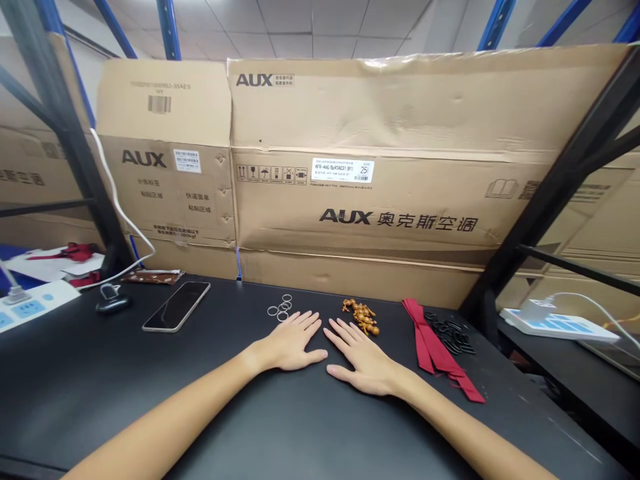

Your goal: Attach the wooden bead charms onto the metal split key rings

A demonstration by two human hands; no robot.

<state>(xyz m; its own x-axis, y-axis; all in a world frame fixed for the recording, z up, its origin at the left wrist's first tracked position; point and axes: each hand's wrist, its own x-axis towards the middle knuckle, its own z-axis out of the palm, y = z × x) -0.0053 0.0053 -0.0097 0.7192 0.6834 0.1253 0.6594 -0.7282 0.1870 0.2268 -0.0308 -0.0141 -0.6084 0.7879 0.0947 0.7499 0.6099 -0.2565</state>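
Observation:
My left hand (295, 341) lies flat on the black table (260, 427), palm down, fingers spread and holding nothing. Just beyond its fingertips are several silver metal rings (283, 307). My right hand (363, 358) also rests flat with fingers apart, its thumb close to the left thumb. Small brown carved-looking figures (361, 316) sit right past the right fingertips. Farther right, folded red ribbon strips (440, 353) lie on the table, and a pile of black clips or buckles (453, 333) is beside them; their exact kind is hard to make out.
A smartphone (177, 306) and a small dark case (113, 300) lie at the left, near a brown packet (153, 276). Power strips stand at the left (40, 303) and right (560, 325). A cardboard wall (360, 267) closes off the back, between black metal posts.

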